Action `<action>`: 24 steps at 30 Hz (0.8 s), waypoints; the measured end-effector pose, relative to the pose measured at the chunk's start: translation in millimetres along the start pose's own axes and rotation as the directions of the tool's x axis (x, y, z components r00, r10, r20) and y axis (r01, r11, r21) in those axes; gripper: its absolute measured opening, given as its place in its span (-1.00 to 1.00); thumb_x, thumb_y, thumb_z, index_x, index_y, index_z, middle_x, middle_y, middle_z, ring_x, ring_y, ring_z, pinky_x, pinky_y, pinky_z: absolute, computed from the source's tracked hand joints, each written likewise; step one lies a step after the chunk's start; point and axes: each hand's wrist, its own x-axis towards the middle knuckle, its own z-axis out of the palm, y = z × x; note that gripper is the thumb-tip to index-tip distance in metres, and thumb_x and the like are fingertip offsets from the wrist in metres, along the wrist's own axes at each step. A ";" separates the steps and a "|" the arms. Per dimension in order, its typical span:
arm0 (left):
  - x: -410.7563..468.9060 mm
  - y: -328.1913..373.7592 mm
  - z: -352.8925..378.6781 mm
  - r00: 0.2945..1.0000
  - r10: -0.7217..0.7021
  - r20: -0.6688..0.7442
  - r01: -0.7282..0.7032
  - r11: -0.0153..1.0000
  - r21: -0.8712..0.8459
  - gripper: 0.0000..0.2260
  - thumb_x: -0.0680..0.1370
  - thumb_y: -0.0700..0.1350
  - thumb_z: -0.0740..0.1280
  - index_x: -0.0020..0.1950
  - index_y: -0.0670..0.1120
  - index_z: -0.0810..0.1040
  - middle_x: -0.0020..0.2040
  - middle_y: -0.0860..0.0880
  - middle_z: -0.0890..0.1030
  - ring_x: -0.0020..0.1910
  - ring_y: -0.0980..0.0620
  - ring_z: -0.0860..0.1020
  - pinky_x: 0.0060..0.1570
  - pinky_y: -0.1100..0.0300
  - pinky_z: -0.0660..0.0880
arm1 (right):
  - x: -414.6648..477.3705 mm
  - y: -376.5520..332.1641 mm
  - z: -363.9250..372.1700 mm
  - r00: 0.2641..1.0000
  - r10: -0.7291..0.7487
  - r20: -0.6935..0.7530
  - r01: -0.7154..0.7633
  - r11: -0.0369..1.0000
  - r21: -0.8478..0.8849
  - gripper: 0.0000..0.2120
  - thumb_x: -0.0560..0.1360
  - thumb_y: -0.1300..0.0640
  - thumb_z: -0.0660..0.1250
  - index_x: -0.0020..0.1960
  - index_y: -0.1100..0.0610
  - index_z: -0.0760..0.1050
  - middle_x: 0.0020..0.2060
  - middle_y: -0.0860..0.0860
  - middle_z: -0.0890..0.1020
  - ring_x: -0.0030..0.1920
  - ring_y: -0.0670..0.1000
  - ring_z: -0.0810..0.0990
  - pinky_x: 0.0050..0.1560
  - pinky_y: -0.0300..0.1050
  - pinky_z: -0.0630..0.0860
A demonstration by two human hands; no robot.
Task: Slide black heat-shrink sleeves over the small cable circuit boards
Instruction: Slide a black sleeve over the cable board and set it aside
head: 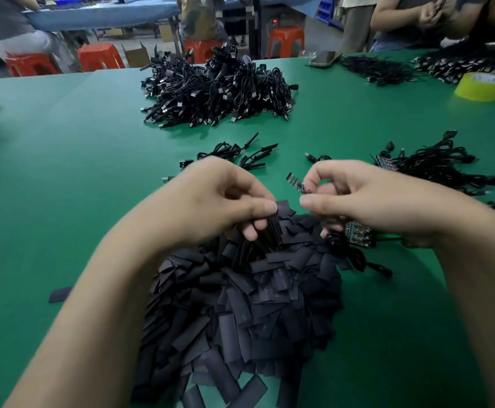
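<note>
A big heap of flat black heat-shrink sleeves lies on the green table in front of me. My left hand grips several sleeves upright above the heap, thumb pressed on the top one. My right hand pinches a small cable circuit board between thumb and forefinger, its free end pointing up and left, a short gap from the sleeves. More boards with their cables hang bunched under the right palm.
Several sleeved cables lie just beyond my hands. A bundle of bare-board cables sits at the right. A large pile of black USB cables is farther back. A yellow tape roll and phone lie far right. People work around the tables.
</note>
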 end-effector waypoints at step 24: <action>-19.9 15.4 -17.5 0.873 0.359 -0.332 -0.287 0.926 0.247 -0.82 0.44 0.00 0.55 0.03 0.07 0.75 -0.26 0.17 0.72 -0.34 0.28 0.65 -0.27 0.40 0.57 | -14.0 -40.1 3.7 0.993 -0.055 -0.106 0.093 0.915 0.392 -0.45 0.65 -0.23 0.11 -0.04 0.13 0.71 -0.34 -0.05 0.25 -0.33 -0.03 0.24 -0.33 -0.22 0.50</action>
